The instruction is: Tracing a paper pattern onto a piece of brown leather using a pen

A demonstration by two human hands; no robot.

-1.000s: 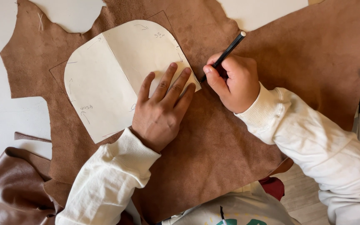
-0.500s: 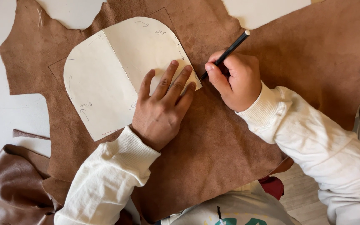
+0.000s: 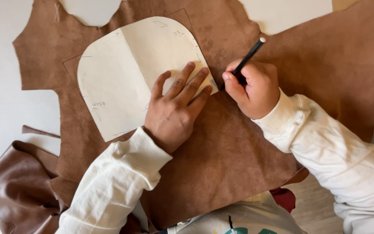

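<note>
You are pressing your left hand [image 3: 176, 110] flat, fingers spread, on the paper pattern [image 3: 126, 73] while your right hand [image 3: 254, 89], clamped round the black pen [image 3: 247, 58], is tracing its edge onto brown suede [image 3: 239, 151]; keep the tip tight against the edge.

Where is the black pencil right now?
In the head view the black pencil is right of centre, gripped in the right hand, its tip at the right edge of the cream paper pattern that lies on the brown suede.
</note>
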